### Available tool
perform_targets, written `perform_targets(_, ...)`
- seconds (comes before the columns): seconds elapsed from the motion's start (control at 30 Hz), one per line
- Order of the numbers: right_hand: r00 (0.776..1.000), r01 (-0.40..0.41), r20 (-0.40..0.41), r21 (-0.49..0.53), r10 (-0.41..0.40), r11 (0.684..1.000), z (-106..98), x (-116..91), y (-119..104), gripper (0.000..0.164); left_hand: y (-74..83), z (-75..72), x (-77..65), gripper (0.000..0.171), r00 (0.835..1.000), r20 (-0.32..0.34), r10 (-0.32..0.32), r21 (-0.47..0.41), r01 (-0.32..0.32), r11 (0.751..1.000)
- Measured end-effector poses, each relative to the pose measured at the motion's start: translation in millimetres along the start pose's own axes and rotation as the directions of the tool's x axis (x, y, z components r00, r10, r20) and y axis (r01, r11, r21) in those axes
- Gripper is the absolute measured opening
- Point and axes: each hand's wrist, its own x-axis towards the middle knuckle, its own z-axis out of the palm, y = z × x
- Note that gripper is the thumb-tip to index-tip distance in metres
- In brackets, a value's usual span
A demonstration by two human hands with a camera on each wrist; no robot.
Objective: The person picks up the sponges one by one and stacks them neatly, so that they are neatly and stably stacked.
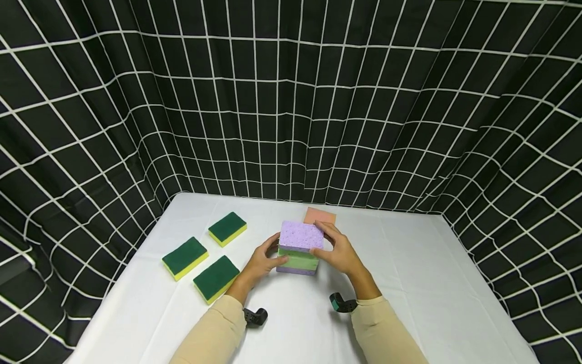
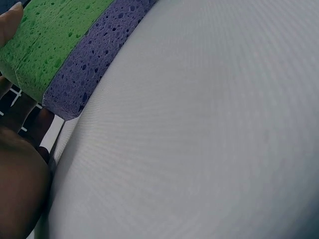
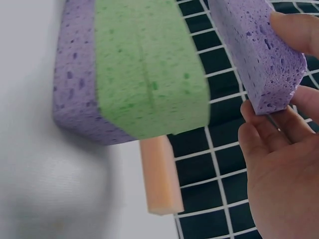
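Note:
My right hand (image 1: 343,253) grips a purple sponge (image 1: 301,235) at its right end, thumb on the near side and fingers on the far side. In the right wrist view, a gap separates this sponge from the stack below. The stack has green sponges (image 1: 297,261), with a seam line across them, over another purple sponge (image 1: 295,271) on the table. My left hand (image 1: 260,262) holds the stack's left end, its thumb (image 2: 10,25) against the green face and its fingers round the far side.
An orange sponge (image 1: 326,215) lies behind the stack near the table's back edge. To the left are three green-and-yellow scouring sponges (image 1: 228,226) (image 1: 184,255) (image 1: 215,277). White cloth covers the table (image 1: 409,283); a black gridded curtain (image 1: 291,101) surrounds its back and sides.

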Motion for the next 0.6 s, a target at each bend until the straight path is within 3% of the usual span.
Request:
perform_targets(0.13, 1.0, 0.015, 0.002, -0.022, -0.015, 1.0, 4, -2, 26, 0.072, 0.6, 0.8, -0.6, 0.079, 1.0, 0.0, -0.003, 0.015, 0.003, 1.0)
perform_targets(0.27, 1.0, 0.007, 0.014, -0.015, -0.007, 1.0, 6, -5, 34, 0.072, 2.1, 0.8, -1.5, 0.08, 1.0, 0.001, -0.017, 0.023, 0.017, 1.0)
perform_targets(0.6, 0.997, -0.042, 0.061, -0.013, 0.042, 0.999, 8, -6, 5, 0.069, 1.5, 0.5, -1.4, 0.081, 1.0, -0.008, -0.012, 0.024, 0.012, 1.0)
